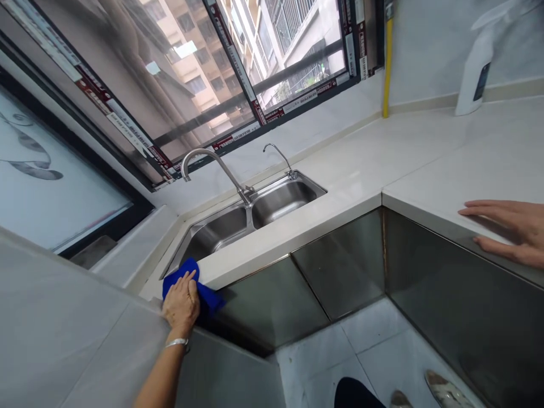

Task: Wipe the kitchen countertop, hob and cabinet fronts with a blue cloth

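My left hand (182, 303) presses a blue cloth (209, 297) onto the front edge of the white countertop (348, 181), beside the left basin of the steel double sink (278, 199). Its fingers are curled over the cloth. A silver bracelet sits on that wrist. My right hand (508, 229) lies flat on the counter edge at the far right, fingers stretched out and apart, holding nothing.
A tall curved faucet (215, 164) and a smaller tap (278, 156) stand behind the sink. A white spray bottle (476, 71) stands at the back right by a yellow pipe (387, 62). Steel cabinet fronts (340, 266) line the counter below. My shoes (444, 391) show on the tiled floor.
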Action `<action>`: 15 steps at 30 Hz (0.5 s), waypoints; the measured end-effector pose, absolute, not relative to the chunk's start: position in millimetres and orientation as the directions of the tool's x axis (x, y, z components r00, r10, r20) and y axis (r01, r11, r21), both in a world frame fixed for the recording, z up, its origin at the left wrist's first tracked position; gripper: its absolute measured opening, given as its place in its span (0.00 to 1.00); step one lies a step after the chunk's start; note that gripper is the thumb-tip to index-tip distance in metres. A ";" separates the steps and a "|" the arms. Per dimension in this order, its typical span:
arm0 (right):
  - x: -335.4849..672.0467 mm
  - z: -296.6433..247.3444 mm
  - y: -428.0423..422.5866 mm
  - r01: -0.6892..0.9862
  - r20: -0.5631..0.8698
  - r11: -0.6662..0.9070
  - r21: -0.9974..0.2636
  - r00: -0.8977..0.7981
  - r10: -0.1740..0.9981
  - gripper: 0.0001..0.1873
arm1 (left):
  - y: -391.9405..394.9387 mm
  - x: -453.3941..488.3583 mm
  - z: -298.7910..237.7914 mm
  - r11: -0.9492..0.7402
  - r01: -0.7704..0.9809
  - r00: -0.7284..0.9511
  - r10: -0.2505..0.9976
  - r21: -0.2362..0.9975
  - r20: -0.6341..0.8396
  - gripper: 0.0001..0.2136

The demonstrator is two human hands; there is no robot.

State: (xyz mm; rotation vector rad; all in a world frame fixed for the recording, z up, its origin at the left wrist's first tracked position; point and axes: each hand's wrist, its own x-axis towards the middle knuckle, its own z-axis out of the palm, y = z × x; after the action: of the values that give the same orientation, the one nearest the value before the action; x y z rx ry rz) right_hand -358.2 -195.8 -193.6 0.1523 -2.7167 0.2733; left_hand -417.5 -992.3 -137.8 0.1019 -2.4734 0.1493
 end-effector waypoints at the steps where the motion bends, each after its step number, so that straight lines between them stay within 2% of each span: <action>1: -356.6 -189.1 -199.0 -0.151 0.403 0.976 -0.155 -0.912 -0.077 0.34 | -988.6 -421.5 -139.6 0.991 -0.120 -0.753 -0.051 -0.061 0.656 0.34; 3: -354.4 -181.8 -204.1 -0.162 0.400 0.978 -0.128 -0.911 -0.099 0.34 | -979.3 -429.9 -142.6 0.993 -0.116 -0.699 -0.058 -0.032 0.713 0.34; 6: -353.9 -179.5 -204.8 -0.156 0.381 0.983 -0.092 -0.918 -0.110 0.33 | -959.0 -441.0 -146.2 0.998 -0.043 -0.661 0.001 -0.039 0.750 0.32; 15: -354.9 -181.1 -204.0 -0.143 0.417 0.988 -0.053 -0.902 -0.109 0.34 | -853.4 -471.1 -155.7 0.978 0.192 -0.615 0.182 -0.077 0.767 0.25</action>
State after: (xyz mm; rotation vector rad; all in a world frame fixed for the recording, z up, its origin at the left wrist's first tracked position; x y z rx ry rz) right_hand -354.9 -204.0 -181.1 0.1796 -2.7076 0.1147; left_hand -471.1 -853.4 -155.7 -0.2599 -2.2463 -0.0156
